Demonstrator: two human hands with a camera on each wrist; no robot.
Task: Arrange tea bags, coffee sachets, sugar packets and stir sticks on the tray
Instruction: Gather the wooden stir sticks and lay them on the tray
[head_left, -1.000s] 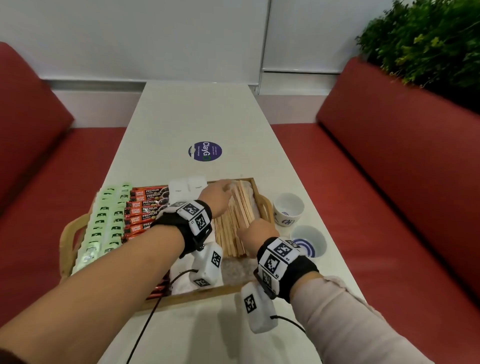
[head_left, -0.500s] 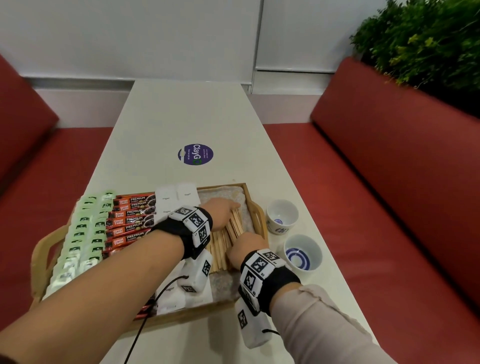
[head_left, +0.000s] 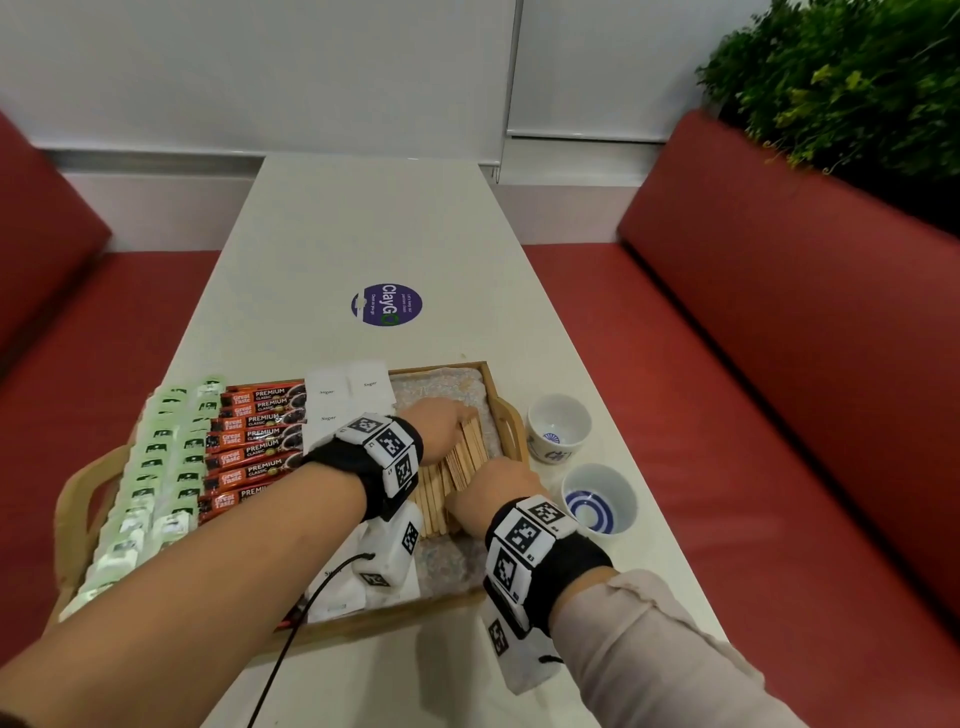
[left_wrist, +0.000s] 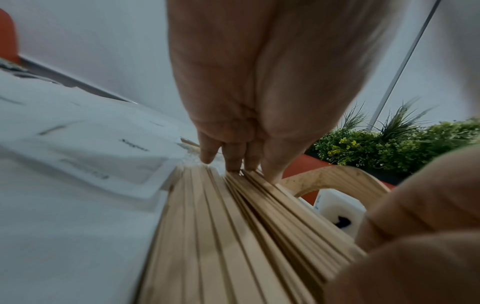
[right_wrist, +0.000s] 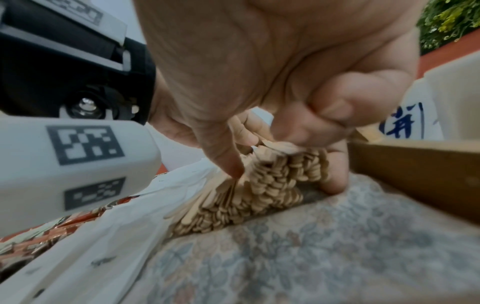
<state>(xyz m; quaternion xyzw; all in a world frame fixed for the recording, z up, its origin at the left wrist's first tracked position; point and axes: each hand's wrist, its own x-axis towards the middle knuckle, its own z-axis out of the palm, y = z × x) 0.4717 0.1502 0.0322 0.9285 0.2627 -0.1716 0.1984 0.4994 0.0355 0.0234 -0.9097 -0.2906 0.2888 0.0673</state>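
A wooden tray (head_left: 78, 499) holds rows of green tea bags (head_left: 150, 483), red coffee sachets (head_left: 254, 441) and white sugar packets (head_left: 345, 395). At its right end a pile of wooden stir sticks (head_left: 457, 467) lies on a patterned cloth (head_left: 447, 384). My left hand (head_left: 441, 421) reaches over the pile, and its straight fingers (left_wrist: 233, 160) press on the far ends of the stir sticks (left_wrist: 233, 236). My right hand (head_left: 488, 493) curls round the near ends of the stir sticks (right_wrist: 259, 191), with its thumb (right_wrist: 228, 164) on one side and bent fingers on the other.
Two small white cups with blue marks (head_left: 558, 426) (head_left: 597, 501) stand on the table just right of the tray. A round purple sticker (head_left: 387, 305) lies farther up the table. Red benches flank the table, and a green plant (head_left: 841, 83) stands at the back right.
Both hands have drawn the stick pile toward me, away from the tray's far rim, and squeezed it shorter between them. The head view has dipped lower and shifted a little to the right.
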